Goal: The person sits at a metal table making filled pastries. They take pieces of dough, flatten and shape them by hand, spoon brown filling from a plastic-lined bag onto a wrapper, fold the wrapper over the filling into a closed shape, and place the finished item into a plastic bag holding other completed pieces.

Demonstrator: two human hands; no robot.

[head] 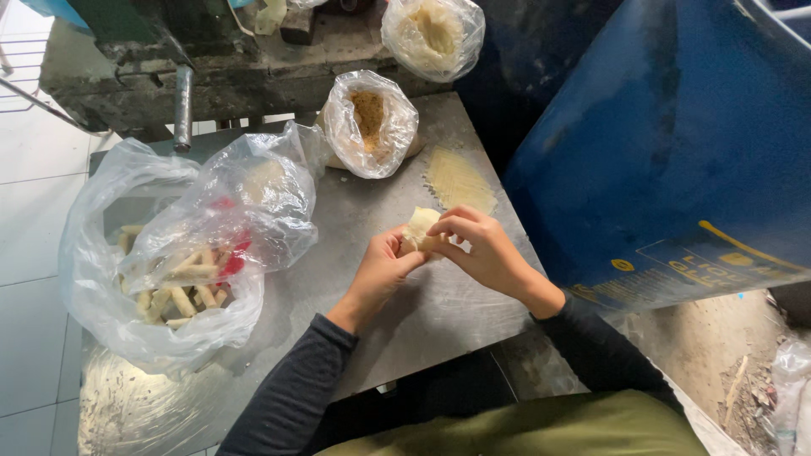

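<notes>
Pale folded dough wrapper (pixel 419 228) sits pinched between both hands above the grey metal table (pixel 439 312), the left hand (pixel 380 270) gripping its lower edge and the right hand (pixel 481 249) closed over its top. Left of them a large clear plastic bag of finished pale rolls (pixel 169 287) lies open; beyond stand a small clear bag of brownish filling (pixel 369 122) and a scatter of yellow crumbs (pixel 459 179)

Rough food workshop: steel table (pixel 405 312), bagged snacks (pixel 182 287).

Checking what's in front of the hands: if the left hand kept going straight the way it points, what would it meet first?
The left hand points up and right, already touching the pale dough piece that the right hand also holds. Beyond it, probably the yellowish crumb patch on the metal table, though depth is unclear.
</notes>
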